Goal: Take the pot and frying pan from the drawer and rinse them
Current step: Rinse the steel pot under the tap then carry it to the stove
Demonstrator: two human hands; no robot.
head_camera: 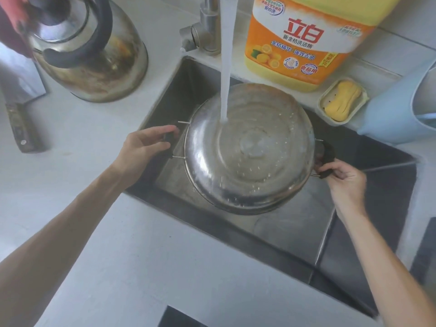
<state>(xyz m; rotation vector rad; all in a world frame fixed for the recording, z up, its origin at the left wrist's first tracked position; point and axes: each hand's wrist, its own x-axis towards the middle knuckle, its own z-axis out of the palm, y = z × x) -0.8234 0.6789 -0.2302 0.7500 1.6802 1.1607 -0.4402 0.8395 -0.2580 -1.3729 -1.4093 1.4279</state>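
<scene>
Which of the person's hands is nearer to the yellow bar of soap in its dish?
The right hand. It grips the steel pot's black handle on the side below the yellow bar of soap. The left hand holds the opposite handle, across the pot from the soap.

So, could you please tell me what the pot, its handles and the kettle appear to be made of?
Pot: looks like stainless steel, shiny, reflecting light under the running water.
Handles: matt black grips, probably plastic, on thin metal wires; both hands grip them.
Kettle: also polished metal, likely steel, with brownish stains and a black handle that may be plastic.
</scene>
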